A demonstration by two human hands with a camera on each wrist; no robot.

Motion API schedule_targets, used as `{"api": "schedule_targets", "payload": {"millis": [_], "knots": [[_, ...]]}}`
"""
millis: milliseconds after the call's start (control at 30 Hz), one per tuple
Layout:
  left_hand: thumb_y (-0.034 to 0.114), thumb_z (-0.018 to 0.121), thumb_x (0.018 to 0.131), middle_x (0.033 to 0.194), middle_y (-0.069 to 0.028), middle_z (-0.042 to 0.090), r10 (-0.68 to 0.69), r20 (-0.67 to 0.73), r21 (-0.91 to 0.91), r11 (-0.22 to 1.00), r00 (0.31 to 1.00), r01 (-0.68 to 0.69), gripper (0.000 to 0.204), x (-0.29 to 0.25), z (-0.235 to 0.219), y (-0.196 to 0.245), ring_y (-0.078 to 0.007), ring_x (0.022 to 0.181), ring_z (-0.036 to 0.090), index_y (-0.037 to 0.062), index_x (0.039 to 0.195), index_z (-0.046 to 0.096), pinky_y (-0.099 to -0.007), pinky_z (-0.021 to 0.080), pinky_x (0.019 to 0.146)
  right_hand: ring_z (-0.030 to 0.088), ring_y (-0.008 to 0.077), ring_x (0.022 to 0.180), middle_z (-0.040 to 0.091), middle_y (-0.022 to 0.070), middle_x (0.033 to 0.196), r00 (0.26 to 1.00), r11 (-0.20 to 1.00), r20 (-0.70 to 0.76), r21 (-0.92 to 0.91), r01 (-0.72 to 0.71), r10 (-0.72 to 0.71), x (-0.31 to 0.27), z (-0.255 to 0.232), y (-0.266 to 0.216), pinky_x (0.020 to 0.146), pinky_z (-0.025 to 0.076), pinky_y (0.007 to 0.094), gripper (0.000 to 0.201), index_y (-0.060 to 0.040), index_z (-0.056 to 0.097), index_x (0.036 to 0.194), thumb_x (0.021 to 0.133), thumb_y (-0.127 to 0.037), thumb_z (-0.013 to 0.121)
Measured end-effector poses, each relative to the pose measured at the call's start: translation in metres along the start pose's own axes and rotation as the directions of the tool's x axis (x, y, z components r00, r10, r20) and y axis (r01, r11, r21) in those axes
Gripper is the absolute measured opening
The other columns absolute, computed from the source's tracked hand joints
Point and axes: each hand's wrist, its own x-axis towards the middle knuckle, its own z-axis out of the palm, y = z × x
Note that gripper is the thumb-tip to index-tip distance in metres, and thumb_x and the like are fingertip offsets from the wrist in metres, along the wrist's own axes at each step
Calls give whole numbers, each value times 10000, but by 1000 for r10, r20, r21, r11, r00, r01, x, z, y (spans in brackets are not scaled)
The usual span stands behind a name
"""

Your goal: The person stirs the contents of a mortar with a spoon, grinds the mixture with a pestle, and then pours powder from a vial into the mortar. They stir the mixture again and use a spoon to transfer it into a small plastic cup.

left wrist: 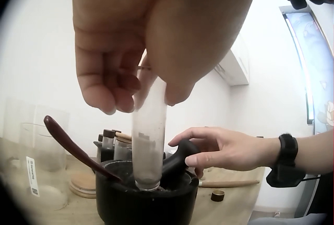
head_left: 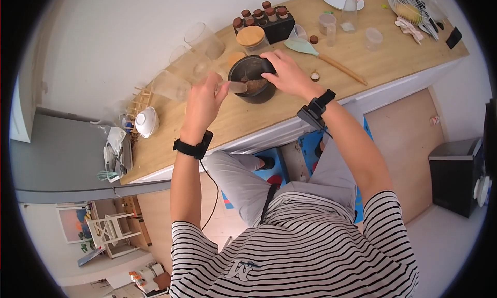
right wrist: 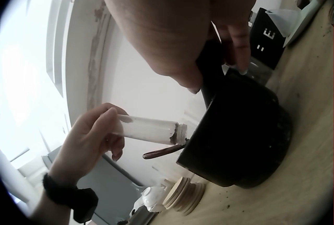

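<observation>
My left hand (head_left: 203,101) grips a clear tube (left wrist: 148,141) by its upper end, with its mouth tipped down into a black mortar (left wrist: 143,209). A little dark matter clings near the tube's mouth, and brown, crumbly stuff (head_left: 253,86) lies inside the mortar. At the mortar's other side my right hand (head_left: 290,75) holds the thick head of a black pestle (left wrist: 182,154), which leans on the rim with its lower end inside. A dark reddish spoon (left wrist: 73,149) also stands in the mortar, its handle slanting out over the edge.
Behind the mortar stand a wooden-lidded jar (head_left: 250,36) and a black rack (head_left: 283,26) of small spice bottles. Tall clear containers (head_left: 204,41) are at the left. To the right lie a green spatula (head_left: 326,60) and a small cap (head_left: 315,76). White bowls (head_left: 147,122) sit far left.
</observation>
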Motion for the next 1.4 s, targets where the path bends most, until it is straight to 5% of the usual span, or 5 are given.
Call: {"api": "schedule_targets", "payload": {"millis": [600, 700, 900, 1133, 1400], "knots": [[141, 761, 928, 843, -174, 660, -39, 91, 31, 999, 995, 37, 228, -1, -10, 8, -304, 652, 643, 16, 1090, 660, -397, 501, 603, 562, 432, 1197, 570, 223, 1247, 999, 999, 31, 27, -23, 23, -1, -2, -3, 991, 502, 473, 567, -66, 501, 1403, 917, -201, 759], [161, 743, 932, 936, -176, 645, -28, 250, 37, 999, 968, 20, 231, 1, -19, 13, -396, 819, 653, 44, 1110, 652, -466, 506, 681, 561, 431, 1201, 561, 227, 1257, 1000, 999, 21, 38, -14, 13, -3, -2, -4, 993, 506, 472, 594, -68, 485, 1427, 921, -224, 755], [84, 718, 938, 1015, -198, 653, 7, 193, 16, 1000, 981, -10, 247, 2, -22, 13, -421, 823, 662, 27, 1165, 639, -465, 517, 703, 567, 416, 1206, 530, 233, 1312, 999, 993, 26, 108, -38, 35, -6, -9, -13, 1002, 502, 458, 623, -55, 457, 1460, 949, -267, 743], [139, 723, 933, 993, -154, 608, 26, 197, 83, 996, 980, -43, 249, -4, -22, 12, -391, 857, 653, 90, 1166, 651, -480, 521, 703, 566, 403, 1205, 538, 245, 1332, 952, 996, -301, 81, -31, 54, -19, -22, 20, 1017, 476, 459, 519, 6, 496, 1408, 1026, -308, 650], [120, 729, 915, 993, -134, 607, 31, 142, 110, 993, 989, -47, 250, -5, -25, 18, -366, 848, 658, 113, 1158, 672, -466, 530, 697, 682, 377, 943, 660, 140, 1127, 937, 970, -302, -104, -218, 178, -61, -64, 75, 815, 553, 438, 340, -34, 615, 1249, 967, -205, 699]]}}
